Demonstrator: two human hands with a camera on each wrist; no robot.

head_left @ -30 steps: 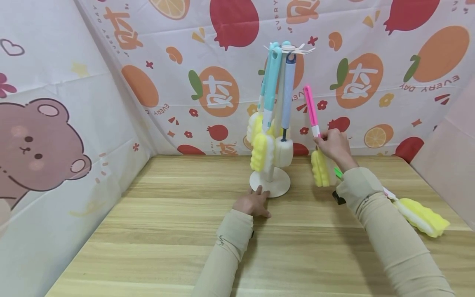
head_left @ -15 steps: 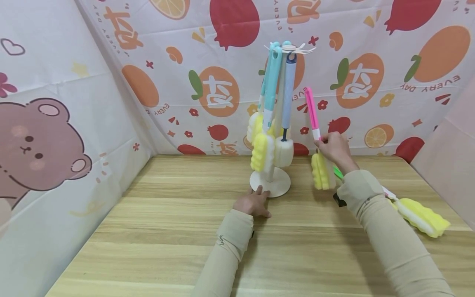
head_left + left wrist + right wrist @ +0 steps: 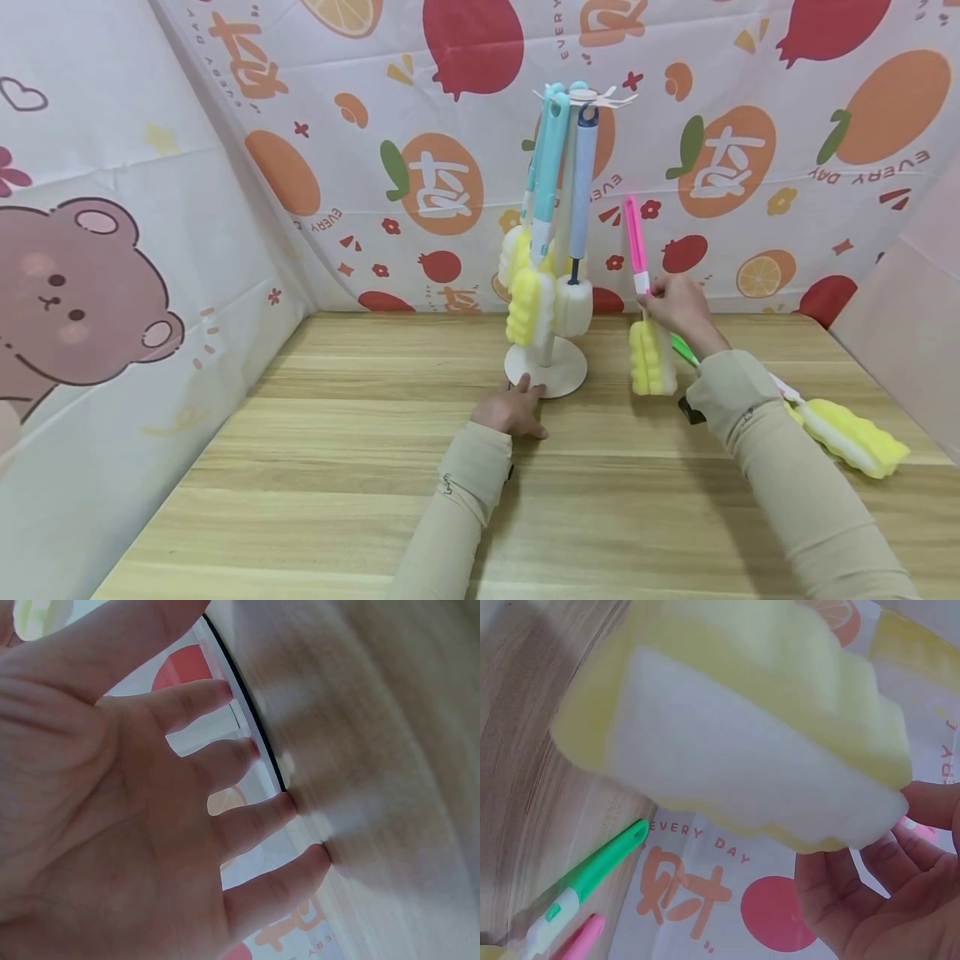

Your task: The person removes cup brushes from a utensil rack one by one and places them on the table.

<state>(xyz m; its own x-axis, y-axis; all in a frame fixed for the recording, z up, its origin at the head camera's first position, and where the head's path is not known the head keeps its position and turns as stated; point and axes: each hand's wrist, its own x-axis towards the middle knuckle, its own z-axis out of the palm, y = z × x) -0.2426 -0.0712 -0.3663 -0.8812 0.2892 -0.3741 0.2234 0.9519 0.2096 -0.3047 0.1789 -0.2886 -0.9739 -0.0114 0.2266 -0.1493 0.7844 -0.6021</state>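
Note:
My right hand point(image 3: 678, 310) pinches a pink-handled sponge brush point(image 3: 637, 242) near its white neck. The brush is nearly upright, handle up, and its yellow-and-white sponge head point(image 3: 750, 765) hangs down. In the right wrist view that sponge covers part of the fingers. My left hand point(image 3: 512, 410) reaches to the round base of a white stand point(image 3: 567, 377), fingers spread, with fingertips touching down at the base's edge and the table. From the stand's top hooks hang turquoise-handled sponge brushes point(image 3: 551, 158) and a blue-handled brush point(image 3: 582, 187) with a white sponge.
Right of the stand, a green-handled brush point(image 3: 604, 862) and a pink-handled one point(image 3: 581, 941) lie on the wooden table point(image 3: 337, 483). A yellow-and-white sponge head point(image 3: 855, 437) lies beside my right sleeve. Printed cloth point(image 3: 337, 250) hangs behind the table and along its sides.
My right hand has lowered the pink-handled sponge brush and shifted it slightly to the right. My left hand stays at the stand's base.

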